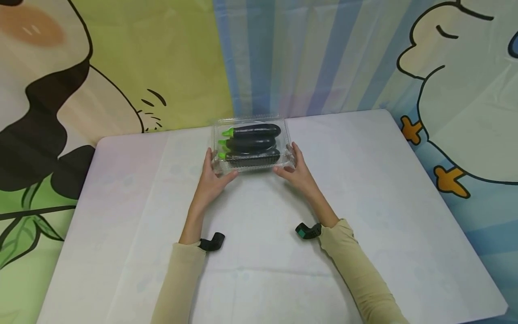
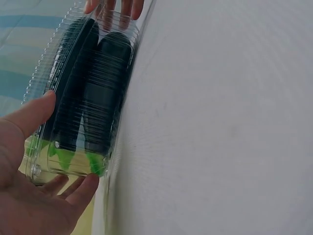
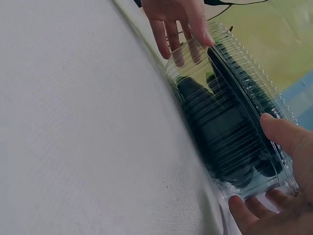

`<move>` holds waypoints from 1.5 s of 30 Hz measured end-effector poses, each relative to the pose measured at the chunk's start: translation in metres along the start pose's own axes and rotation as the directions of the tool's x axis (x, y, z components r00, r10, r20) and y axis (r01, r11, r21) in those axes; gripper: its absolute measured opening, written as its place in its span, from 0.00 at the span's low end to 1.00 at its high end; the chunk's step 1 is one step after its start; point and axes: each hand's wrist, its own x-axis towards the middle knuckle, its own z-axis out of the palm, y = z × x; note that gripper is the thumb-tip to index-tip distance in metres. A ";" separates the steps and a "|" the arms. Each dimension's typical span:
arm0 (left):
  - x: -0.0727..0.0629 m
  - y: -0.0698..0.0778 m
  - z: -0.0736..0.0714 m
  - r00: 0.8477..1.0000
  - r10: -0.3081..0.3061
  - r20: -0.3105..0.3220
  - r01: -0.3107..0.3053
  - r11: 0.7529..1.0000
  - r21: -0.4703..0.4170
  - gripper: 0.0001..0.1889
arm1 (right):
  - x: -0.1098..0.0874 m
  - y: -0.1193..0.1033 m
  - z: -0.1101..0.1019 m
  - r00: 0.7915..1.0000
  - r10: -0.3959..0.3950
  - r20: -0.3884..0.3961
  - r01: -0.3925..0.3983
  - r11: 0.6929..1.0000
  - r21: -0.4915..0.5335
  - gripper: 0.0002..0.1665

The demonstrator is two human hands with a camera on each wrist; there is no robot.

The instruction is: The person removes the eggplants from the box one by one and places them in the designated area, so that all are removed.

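A clear plastic clamshell box [image 1: 287, 135] stands at the far edge of the table, with three dark eggplants [image 1: 251, 144] inside, their green stems pointing left. My left hand [image 1: 209, 182] grips the box's left end, thumb on the near edge and fingers at the end wall. At the right end my right hand [image 1: 301, 175] holds it likewise. In the left wrist view, the ribbed side of the box [image 2: 100, 93] shows between the thumb and fingers. The right wrist view has the right thumb [image 3: 281, 132] pressed on the rim, fingertips under the end corner.
A white cloth covers the table [image 1: 251, 279]. Right behind the box hangs a printed curtain [image 1: 162, 58] with stripes and cartoon figures, which continues along both sides. Small black wrist cameras [image 1: 309, 231] sit at both beige cuffs.
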 end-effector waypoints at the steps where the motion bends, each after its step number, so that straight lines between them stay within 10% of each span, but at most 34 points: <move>1: 0.001 -0.002 0.000 1.000 0.001 -0.004 0.000 1.000 0.007 0.60 | 0.000 0.000 0.000 1.000 0.005 -0.002 -0.005 1.000 -0.003 0.61; 14: -0.003 0.000 0.002 1.000 -0.016 -0.025 0.018 0.997 0.072 0.57 | -0.018 -0.033 0.003 0.997 0.068 -0.048 -0.068 0.998 0.001 0.56; 24: -0.003 -0.002 0.001 0.999 -0.030 -0.035 0.032 0.997 0.065 0.56 | -0.004 0.003 0.003 0.993 0.049 -0.111 -0.054 0.998 -0.038 0.55; 45: -0.006 0.003 -0.006 0.999 0.006 0.038 -0.003 0.998 -0.061 0.51 | 0.000 0.001 0.006 0.993 -0.017 -0.118 0.000 0.990 -0.142 0.47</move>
